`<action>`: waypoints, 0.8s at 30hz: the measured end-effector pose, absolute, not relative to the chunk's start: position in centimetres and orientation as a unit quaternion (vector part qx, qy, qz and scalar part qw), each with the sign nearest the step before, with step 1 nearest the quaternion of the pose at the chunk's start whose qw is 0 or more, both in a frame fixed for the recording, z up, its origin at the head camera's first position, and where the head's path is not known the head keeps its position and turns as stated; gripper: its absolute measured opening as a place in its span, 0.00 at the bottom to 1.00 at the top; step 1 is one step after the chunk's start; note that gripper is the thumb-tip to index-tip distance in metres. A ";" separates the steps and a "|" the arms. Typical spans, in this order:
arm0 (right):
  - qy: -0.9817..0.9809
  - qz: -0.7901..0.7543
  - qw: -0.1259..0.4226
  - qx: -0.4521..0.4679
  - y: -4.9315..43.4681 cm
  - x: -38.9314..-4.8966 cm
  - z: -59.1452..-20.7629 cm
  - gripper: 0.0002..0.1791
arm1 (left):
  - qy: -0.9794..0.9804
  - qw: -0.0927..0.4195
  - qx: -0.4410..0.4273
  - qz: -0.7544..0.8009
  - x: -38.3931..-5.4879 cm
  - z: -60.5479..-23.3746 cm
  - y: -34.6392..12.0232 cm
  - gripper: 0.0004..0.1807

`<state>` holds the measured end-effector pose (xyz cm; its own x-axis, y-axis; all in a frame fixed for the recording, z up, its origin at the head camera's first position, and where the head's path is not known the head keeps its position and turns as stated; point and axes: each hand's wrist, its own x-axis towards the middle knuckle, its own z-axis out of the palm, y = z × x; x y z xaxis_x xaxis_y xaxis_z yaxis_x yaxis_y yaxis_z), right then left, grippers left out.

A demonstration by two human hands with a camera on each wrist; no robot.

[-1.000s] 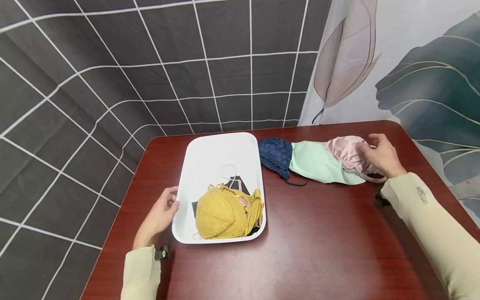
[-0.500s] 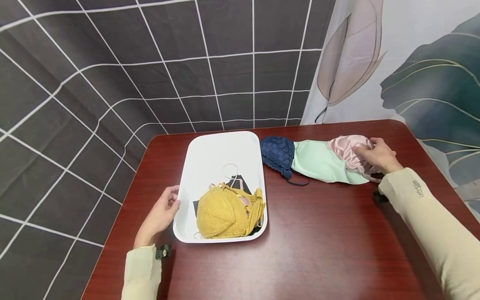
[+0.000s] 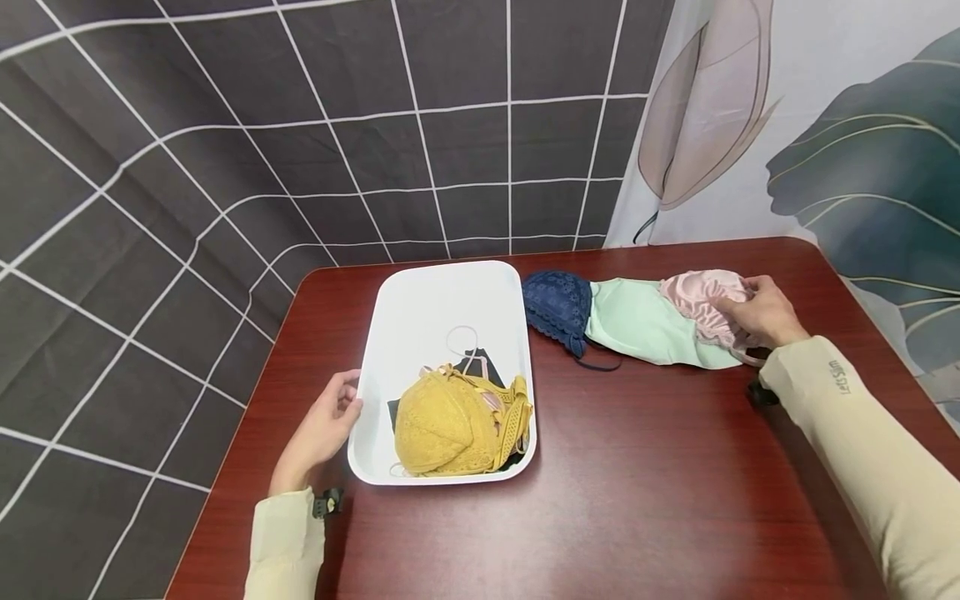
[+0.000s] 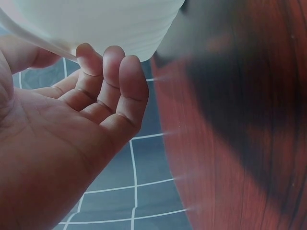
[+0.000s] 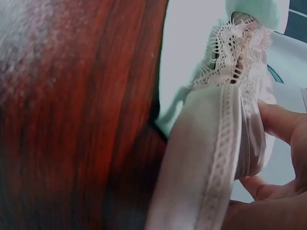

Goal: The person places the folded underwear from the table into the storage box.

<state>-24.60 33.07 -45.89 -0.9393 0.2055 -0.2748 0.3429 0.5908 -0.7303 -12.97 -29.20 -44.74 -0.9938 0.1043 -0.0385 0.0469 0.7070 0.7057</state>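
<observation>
My left hand (image 3: 321, 429) rests against the left side of a white plastic tray (image 3: 408, 292). In the left wrist view, its bent fingertips touch the outer wall by the rim (image 4: 45, 45). Inside the tray lies a yellow lace bra (image 3: 442, 429) over dark fabric (image 3: 483, 367), with a thin pale loop beside it. On the right, my right hand (image 3: 768, 312) pinches a pink satin bra (image 3: 701, 296) by its right end. The right wrist view shows thumb (image 5: 278, 120) and fingers around the folded satin, lace trim above and a wide pink band (image 5: 196, 153) in front.
A mint-green garment (image 3: 637, 321) lies partly under the pink bra. At its left is a navy lace bra (image 3: 557, 308) beside the tray, a dark strap trailing onto the reddish wooden table (image 3: 637, 492). A grid-patterned curtain (image 3: 465, 142) and a leaf-print curtain (image 3: 840, 158) stand behind.
My right hand has come down and closed on the pink bra, bunching its cup. The left hand has stayed at the tray. The view has shifted slightly.
</observation>
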 end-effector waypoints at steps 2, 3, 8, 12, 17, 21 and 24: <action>0.884 -0.431 0.085 0.158 33.2 -24.6 -45.9 0.49 | 0.923 0.038 0.041 0.381 -13.0 -44.7 -29.2 0.24; 0.882 -0.435 0.084 0.157 33.2 -24.6 -45.9 0.49 | 0.923 0.038 0.041 0.381 -13.0 -44.7 -29.2 0.24; 0.887 -0.433 0.059 0.148 33.3 -24.4 -45.9 0.47 | 0.922 0.037 0.042 0.382 -13.0 -44.8 -29.3 0.24; 0.901 -0.413 0.008 0.132 33.4 -24.2 -46.0 0.41 | 0.922 0.036 0.045 0.384 -12.9 -44.8 -29.3 0.24; 0.906 -0.406 -0.057 0.108 33.3 -23.8 -45.2 0.33 | 0.921 0.037 0.045 0.384 -12.9 -44.7 -29.2 0.24; 0.901 -0.412 -0.098 0.094 33.0 -23.5 -43.9 0.31 | 0.923 0.039 0.042 0.381 -12.9 -44.6 -29.2 0.24; 0.898 -0.410 -0.132 0.086 32.5 -23.2 -42.6 0.30 | 0.923 0.038 0.041 0.381 -12.9 -44.7 -29.2 0.24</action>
<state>-23.24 32.54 -42.61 -0.9504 0.2629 0.1659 0.0469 0.6488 -0.7595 -12.91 -29.23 -44.65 -0.9937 0.1052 -0.0395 0.0467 0.7068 0.7059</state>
